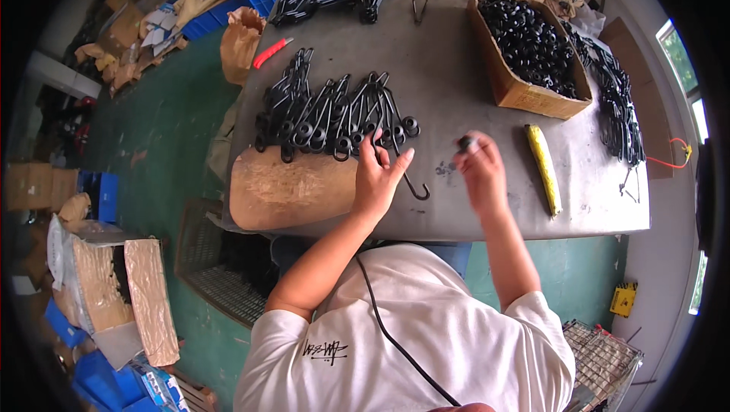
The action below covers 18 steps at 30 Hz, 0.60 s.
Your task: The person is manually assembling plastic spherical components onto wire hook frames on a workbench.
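Observation:
My left hand (375,188) is closed on a black wire hook (415,188), whose curved end sticks out to the right past my thumb. In the fingertips of my right hand (484,172) is a small black round part (467,143), held apart from the hook; its exact kind is too small to make out. Just beyond my left hand lies a row of black wire hooks (308,112) with round black pieces at their near ends. An open cardboard box (541,102) at the far right holds many small black round parts (525,39).
A worn cardboard sheet (289,190) lies at the table's near left. Right of my right hand is a yellow wrapped strip (543,169). A red-handled cutter (271,53) sits far left. More black wire pieces (614,100) hang along the right edge. A plastic crate (209,264) stands below.

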Available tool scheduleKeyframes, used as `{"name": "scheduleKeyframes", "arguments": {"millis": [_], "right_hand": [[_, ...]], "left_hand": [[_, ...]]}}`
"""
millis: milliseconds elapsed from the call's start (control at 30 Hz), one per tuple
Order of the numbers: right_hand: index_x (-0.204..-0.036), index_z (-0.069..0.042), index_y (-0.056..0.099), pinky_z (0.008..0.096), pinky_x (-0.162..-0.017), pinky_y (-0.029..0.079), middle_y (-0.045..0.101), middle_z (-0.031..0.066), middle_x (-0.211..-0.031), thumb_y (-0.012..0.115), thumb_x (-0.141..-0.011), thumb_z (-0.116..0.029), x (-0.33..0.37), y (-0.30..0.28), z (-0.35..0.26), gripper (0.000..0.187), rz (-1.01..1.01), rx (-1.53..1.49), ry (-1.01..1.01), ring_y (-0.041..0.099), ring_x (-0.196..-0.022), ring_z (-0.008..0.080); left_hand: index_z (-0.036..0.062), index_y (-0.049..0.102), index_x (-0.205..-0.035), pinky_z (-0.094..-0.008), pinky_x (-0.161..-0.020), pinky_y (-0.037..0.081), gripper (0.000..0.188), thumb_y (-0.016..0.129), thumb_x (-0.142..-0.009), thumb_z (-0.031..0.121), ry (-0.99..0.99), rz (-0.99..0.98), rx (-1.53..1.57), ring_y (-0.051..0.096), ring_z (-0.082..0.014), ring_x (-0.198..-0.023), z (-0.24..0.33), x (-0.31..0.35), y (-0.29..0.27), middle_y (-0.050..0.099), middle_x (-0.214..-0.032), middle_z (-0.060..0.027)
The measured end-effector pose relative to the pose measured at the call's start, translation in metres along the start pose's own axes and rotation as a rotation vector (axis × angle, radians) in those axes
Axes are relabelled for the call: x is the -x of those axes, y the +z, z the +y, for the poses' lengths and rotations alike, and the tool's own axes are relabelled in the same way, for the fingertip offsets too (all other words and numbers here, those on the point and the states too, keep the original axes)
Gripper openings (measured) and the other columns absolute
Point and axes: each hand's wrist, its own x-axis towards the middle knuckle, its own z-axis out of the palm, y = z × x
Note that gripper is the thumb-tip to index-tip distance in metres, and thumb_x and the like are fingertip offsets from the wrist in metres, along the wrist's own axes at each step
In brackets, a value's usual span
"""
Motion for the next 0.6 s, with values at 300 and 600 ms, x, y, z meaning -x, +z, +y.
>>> {"name": "scheduleKeyframes", "arguments": {"millis": [300,600], "right_hand": [[-0.117,-0.002,0.06,0.0266,-0.087,0.045,0.058,0.0019,-0.103,0.066,-0.089,-0.007,0.049,0.042,0.052,0.029,-0.008,0.505,-0.129,0.054,-0.096,0.0122],[-0.109,-0.001,0.061,0.0338,-0.083,0.05,0.061,0.0121,-0.1,0.071,-0.079,0.001,0.057,0.058,0.05,0.032,-0.068,0.876,-0.379,0.061,-0.092,0.0248]], "left_hand": [[-0.0018,0.04,-0.135,-0.0221,-0.059,0.04,0.068,0.078,-0.085,0.024,0.079,-0.002,0.069,0.041,-0.0083,-0.066,0.004,0.007,-0.004,0.044,-0.077,0.0004],[-0.0001,0.039,-0.137,-0.0193,-0.063,0.037,0.061,0.072,-0.091,0.021,0.026,-0.075,0.257,0.04,-0.0054,-0.072,0.001,0.011,-0.005,0.042,-0.083,0.0027]]}}
